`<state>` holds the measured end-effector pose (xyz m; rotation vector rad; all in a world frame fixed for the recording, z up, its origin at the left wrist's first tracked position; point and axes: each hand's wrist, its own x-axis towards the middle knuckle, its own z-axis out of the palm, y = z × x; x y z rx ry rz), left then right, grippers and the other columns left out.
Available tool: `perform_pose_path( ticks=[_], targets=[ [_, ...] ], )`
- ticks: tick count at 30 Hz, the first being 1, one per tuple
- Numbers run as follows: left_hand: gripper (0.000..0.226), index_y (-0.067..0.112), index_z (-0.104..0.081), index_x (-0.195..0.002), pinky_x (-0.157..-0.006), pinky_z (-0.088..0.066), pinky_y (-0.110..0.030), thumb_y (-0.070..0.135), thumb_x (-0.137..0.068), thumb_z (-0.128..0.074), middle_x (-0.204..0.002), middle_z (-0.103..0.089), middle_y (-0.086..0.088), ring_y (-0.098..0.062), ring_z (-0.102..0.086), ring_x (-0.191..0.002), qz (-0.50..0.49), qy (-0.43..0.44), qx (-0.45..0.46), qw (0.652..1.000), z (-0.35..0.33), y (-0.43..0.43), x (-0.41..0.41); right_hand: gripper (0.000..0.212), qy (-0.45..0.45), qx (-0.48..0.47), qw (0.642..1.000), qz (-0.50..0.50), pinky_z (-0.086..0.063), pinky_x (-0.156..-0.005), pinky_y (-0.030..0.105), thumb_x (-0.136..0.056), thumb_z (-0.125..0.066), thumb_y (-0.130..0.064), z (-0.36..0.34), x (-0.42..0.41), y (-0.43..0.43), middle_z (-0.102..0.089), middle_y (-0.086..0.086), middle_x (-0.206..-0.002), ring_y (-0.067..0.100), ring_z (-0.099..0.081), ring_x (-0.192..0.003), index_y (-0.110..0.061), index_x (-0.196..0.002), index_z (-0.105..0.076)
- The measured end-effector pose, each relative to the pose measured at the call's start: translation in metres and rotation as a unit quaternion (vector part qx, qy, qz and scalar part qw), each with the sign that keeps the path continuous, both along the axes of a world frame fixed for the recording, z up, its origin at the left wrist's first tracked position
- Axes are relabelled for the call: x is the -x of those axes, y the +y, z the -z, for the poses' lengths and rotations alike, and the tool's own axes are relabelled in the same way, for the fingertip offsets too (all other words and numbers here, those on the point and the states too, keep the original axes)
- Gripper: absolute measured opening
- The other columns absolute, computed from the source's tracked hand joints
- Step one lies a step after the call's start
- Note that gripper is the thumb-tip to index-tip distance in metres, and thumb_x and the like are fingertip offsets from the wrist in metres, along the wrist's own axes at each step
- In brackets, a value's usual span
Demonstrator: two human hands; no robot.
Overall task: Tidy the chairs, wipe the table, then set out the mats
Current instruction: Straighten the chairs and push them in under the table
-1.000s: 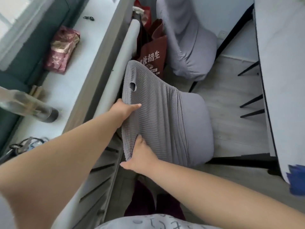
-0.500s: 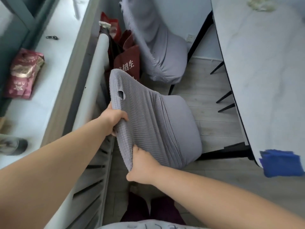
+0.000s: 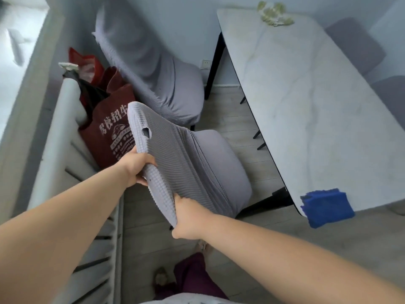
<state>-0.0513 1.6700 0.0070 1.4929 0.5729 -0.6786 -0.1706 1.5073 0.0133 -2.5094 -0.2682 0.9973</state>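
Note:
A grey fabric-covered chair (image 3: 197,163) stands on the floor between the radiator and the table, its seat facing the table. My left hand (image 3: 137,166) grips the upper edge of its backrest. My right hand (image 3: 188,216) grips the backrest's near corner. A second grey chair (image 3: 153,69) stands behind it against the wall. The white marble table (image 3: 306,106) lies to the right, with a blue cloth (image 3: 326,207) on its near corner hanging over the edge.
A white radiator (image 3: 72,150) runs along the left under a window sill. A dark red bag (image 3: 111,132) sits between the radiator and the chairs. Crumpled pale material (image 3: 274,14) lies on the table's far end. More grey chairs (image 3: 361,44) stand beyond the table.
The view has swung right, bringing the table and the blue cloth into sight. The chair has come away from the radiator, and my left hand has closed around its backrest edge.

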Motion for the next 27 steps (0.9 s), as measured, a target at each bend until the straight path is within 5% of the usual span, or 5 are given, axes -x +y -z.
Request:
perform_pose_path(
  ticks=[10, 18, 27],
  targets=[
    [0.056, 0.023, -0.052, -0.122, -0.076, -0.055, -0.055, -0.011, -0.077, -0.053, -0.113, -0.065, -0.013, -0.036, -0.063, -0.096, 0.049, 0.002, 0.029, 0.998, 0.017, -0.074, -0.053, 0.075, -0.027, 0.031, 0.998, 0.037, -0.053, -0.076, 0.038, -0.073, -0.070, -0.011, 0.012, -0.037, -0.063, -0.059, 0.018, -0.114, 0.036, -0.061, -0.101, -0.001, -0.137, -0.031],
    [0.061, 0.027, -0.049, -0.126, -0.075, -0.056, -0.056, -0.010, -0.077, -0.053, -0.116, -0.064, -0.013, -0.037, -0.064, -0.099, 0.087, 0.003, 0.052, 0.995, 0.027, -0.139, -0.090, 0.093, -0.021, 0.041, 0.996, 0.078, -0.048, -0.087, 0.037, -0.078, -0.067, -0.011, 0.021, -0.064, -0.118, -0.053, 0.019, -0.128, 0.036, -0.055, -0.113, -0.001, -0.150, -0.010],
    [0.060, 0.026, -0.049, -0.125, -0.073, -0.055, -0.055, -0.014, -0.079, -0.049, -0.114, -0.061, -0.012, -0.035, -0.062, -0.095, 0.099, -0.004, 0.058, 0.993, 0.018, -0.182, -0.136, 0.089, -0.042, 0.021, 0.993, 0.107, -0.047, -0.086, 0.037, -0.080, -0.066, -0.010, 0.019, -0.101, -0.150, -0.054, 0.021, -0.127, 0.039, -0.055, -0.113, 0.001, -0.149, -0.013]
  ],
)
